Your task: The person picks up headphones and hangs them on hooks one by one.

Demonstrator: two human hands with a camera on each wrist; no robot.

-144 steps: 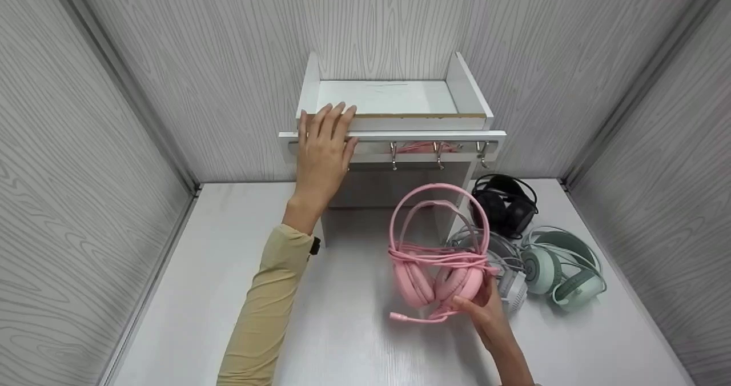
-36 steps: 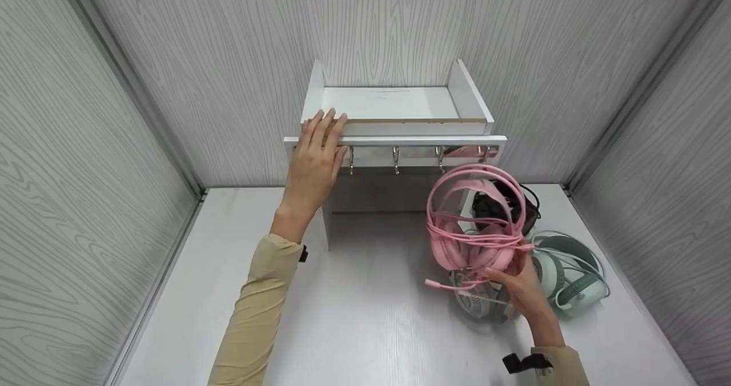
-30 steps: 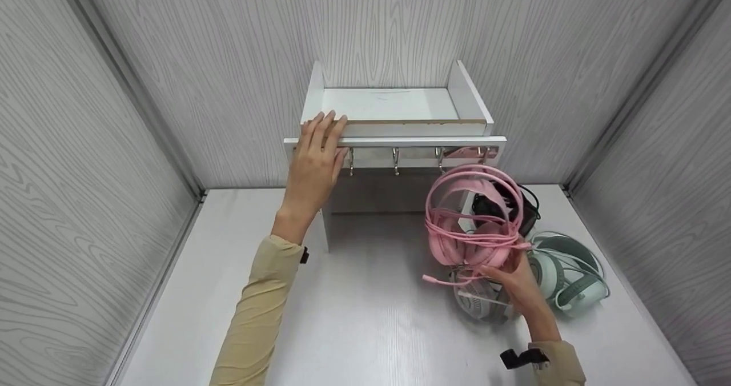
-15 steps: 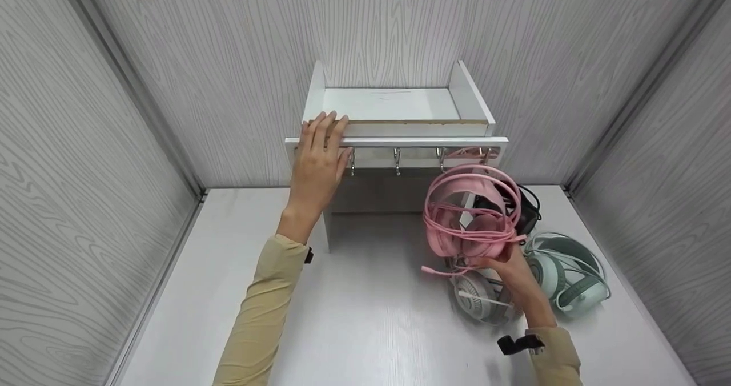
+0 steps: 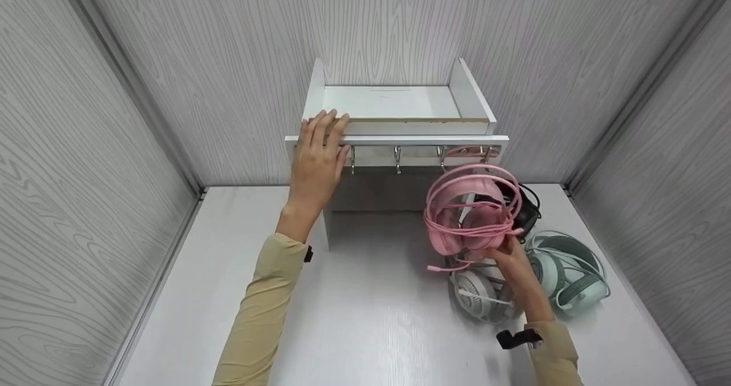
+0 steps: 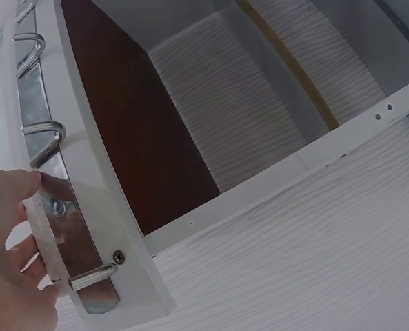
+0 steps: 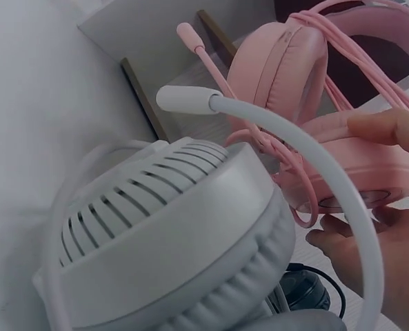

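Note:
The right hand (image 5: 514, 263) holds a pink headset (image 5: 442, 240) by its lower ear cup. Its headband is up near the rightmost hooks, and I cannot tell whether it touches one. A cord is wound round the pink headset. The left hand (image 5: 314, 172) grips the left end of the white shelf's hook board (image 5: 377, 141), fingers over the top edge; in the left wrist view its thumb lies on the front by the hooks (image 6: 49, 138). Below the pink headset, a white-and-grey headset (image 5: 474, 294) lies on the table, large in the right wrist view.
A green headset (image 5: 585, 292) lies on the table at the right. Behind the pink one sits a black headset (image 5: 525, 217), partly hidden. The shelf's upper tray (image 5: 394, 103) stands against the back wall. Patterned panels flank the white table (image 5: 240, 226).
Since the oldest frame, the pink headset has moved right and up toward the hooks; lately it has risen slightly and tilted. The white-and-grey headset sits nearer the front. The left hand stays put.

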